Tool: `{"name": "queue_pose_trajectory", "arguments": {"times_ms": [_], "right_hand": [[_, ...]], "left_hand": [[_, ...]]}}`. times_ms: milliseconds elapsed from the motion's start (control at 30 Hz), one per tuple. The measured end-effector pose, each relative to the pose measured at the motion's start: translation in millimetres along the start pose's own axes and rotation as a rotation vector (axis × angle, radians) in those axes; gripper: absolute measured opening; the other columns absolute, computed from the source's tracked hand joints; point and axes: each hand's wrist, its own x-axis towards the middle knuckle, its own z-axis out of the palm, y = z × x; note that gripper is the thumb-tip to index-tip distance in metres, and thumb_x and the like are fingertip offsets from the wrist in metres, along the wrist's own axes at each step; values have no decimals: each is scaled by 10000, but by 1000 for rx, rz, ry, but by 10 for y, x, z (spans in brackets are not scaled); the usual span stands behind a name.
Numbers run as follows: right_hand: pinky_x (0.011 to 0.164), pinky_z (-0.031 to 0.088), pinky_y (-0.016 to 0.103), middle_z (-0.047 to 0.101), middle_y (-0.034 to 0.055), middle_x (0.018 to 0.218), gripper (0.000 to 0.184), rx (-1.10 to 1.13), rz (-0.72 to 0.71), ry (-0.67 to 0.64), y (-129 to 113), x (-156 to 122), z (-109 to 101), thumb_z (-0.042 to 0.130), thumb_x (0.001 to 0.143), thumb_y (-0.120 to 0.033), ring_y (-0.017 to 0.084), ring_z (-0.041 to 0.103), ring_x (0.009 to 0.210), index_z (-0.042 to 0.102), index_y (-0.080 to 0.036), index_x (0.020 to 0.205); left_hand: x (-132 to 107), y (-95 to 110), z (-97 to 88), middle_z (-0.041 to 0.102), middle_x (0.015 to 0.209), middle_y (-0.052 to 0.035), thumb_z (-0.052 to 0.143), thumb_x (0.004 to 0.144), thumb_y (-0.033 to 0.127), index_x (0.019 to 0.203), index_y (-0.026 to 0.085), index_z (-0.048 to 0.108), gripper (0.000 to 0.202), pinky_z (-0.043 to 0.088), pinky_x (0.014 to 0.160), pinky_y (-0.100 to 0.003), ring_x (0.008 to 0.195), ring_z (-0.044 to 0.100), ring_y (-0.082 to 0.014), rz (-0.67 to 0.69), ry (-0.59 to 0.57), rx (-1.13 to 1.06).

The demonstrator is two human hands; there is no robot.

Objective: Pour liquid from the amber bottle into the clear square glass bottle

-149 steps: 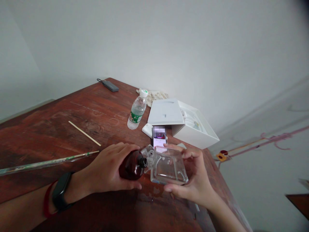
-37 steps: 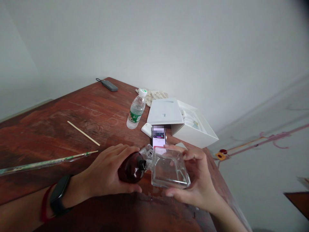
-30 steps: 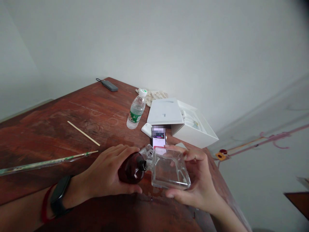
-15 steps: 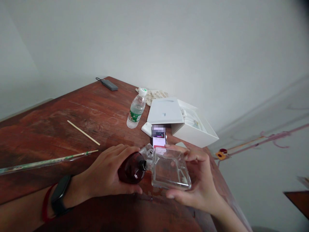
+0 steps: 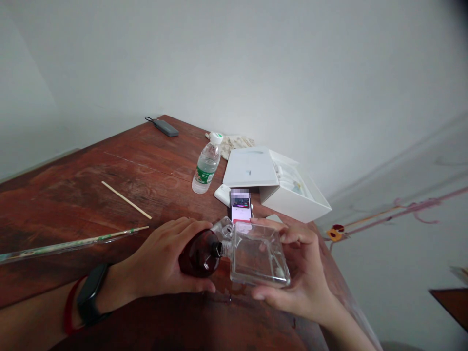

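Observation:
My left hand is wrapped round a dark red-brown bottle, tilted so its black mouth points right. That mouth meets the threaded neck of a flat, square clear bottle. The clear bottle lies tipped on its side in my right hand, thumb below and fingers along its far edge. Just behind the two necks is another clear piece with a round opening, partly hidden by the bottles. Whether liquid is passing between the bottles I cannot tell. A small wet patch shows on the table below them.
On the wooden table stand a water bottle and an open white box. A lit phone lies before the box. To the left are a chopstick and a wrapped pair; a grey device lies farther back.
Almost nothing differs. Both hands keep the two bottles mouth to mouth in the same place.

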Motion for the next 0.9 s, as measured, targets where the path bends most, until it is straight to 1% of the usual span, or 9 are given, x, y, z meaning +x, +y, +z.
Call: {"name": "queue_pose_trajectory", "arguments": {"times_ms": [167,400,500,633,733,900], "right_hand": [[1047,671,467,676,95,1475,676,15,-1,7,-4,-15,7,970,839,-383,333,719,1361,455,-362,1275],[1034,676,500,670,105,1486,687,1,3,9,9,-33,-6,972,831,-381,359,716,1364,447,-362,1274],[1028,678,507,669,109,1487,698,-13,3,7,6,-35,-9,976,824,-384,366,713,1367,440,-362,1270],[1045,668,489,664,99,1499,696,-2,12,5,-8,-39,-13,973,831,-370,355,703,1382,443,-364,1282],[1062,657,467,660,83,1510,706,25,-4,-1,-11,-34,-13,985,818,-325,337,698,1387,468,-372,1296],[1032,672,455,668,86,1488,727,53,-24,6,-5,-16,-4,996,803,-282,335,717,1357,485,-373,1313]], "left_hand": [[7,-4,1,758,1304,-102,950,713,701,1367,235,592,879,573,1001,-462,1149,739,-352,15,6,-5],[0,3,3,763,1278,-90,950,695,706,1379,247,615,890,581,982,-454,1121,745,-343,-18,-7,1],[0,9,2,764,1278,-90,949,698,710,1372,239,606,891,577,981,-454,1126,744,-345,-4,-1,2],[2,16,1,760,1272,-84,954,714,690,1366,234,589,875,575,966,-453,1115,745,-341,18,5,2],[3,17,4,757,1275,-86,956,716,687,1365,233,585,874,572,966,-456,1119,744,-342,17,1,6],[11,24,1,757,1283,-91,968,690,689,1362,238,589,894,572,972,-465,1125,742,-350,-2,-12,9]]}}
